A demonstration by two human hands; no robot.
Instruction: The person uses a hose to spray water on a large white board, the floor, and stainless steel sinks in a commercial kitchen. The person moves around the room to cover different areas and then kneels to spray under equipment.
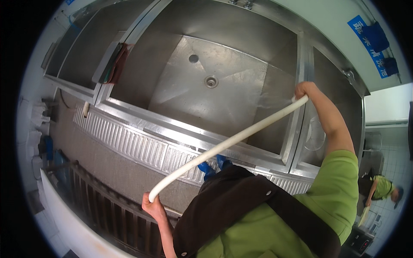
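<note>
A thick white hose (232, 141) runs diagonally in front of me, between my two hands. Its upper end is gripped in my right hand (305, 89), above the right rim of a large stainless steel sink (196, 127). A faint spray of water (269, 100) leaves that end toward the inside of the basin. My left hand (152, 203) is closed around the hose lower down, over the floor side. In the basin's bottom I see a round drain (211, 82) and a dark round spot (193, 58). The nozzle end is mostly hidden by my fingers.
More steel basins adjoin left (93, 48) and right (335, 80); the right one holds a clear round container (314, 133). Dark cloths (117, 63) hang over the left divider. Metal drain grating (129, 135) and a slatted rack (106, 206) lie below. A co-worker (382, 190) stands far right.
</note>
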